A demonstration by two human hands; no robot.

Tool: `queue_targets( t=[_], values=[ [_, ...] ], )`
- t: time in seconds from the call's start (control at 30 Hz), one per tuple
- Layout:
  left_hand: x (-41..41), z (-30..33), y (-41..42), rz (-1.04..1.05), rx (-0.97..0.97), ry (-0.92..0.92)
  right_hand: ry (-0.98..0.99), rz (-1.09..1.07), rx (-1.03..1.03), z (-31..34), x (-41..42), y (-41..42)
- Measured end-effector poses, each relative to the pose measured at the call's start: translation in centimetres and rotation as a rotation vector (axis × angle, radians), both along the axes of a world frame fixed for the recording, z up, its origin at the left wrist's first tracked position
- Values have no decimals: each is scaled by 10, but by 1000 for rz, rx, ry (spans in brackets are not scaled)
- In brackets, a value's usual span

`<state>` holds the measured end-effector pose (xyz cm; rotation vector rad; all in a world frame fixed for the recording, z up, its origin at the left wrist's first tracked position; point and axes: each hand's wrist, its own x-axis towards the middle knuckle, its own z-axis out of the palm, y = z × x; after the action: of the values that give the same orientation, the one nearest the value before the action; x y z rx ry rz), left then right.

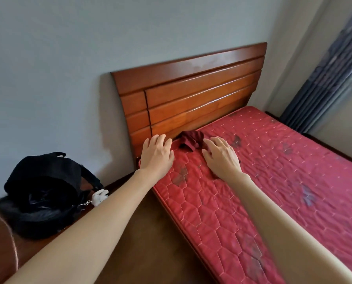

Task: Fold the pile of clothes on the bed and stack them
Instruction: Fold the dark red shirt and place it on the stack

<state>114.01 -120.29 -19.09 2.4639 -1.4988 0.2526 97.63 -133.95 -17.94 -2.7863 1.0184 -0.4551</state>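
With both hands, left (156, 155) and right (222, 155), spread empty beside the garment (191, 140), we probably must grasp it next.

My two arms are bare from the forearms down to each grip, with no sleeve, cuff, watch, ring or glove on them. My left hand (156, 155) and my right hand (222, 155) have short, plain, unpainted nails, and both wrists are uncovered.
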Motion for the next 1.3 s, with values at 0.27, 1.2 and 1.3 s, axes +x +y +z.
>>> queue_targets(
  t=[0.27,1.2,1.3],
  values=[
    [65,-24,-122,-105,50,33,4,-133,48,-19,46,-102],
    [239,-259,-555,-575,348,158,124,-657,381,-266,205,-416],
    [256,-331,-563,-585,437,170,161,-640,442,-332,229,-430]
  ],
)
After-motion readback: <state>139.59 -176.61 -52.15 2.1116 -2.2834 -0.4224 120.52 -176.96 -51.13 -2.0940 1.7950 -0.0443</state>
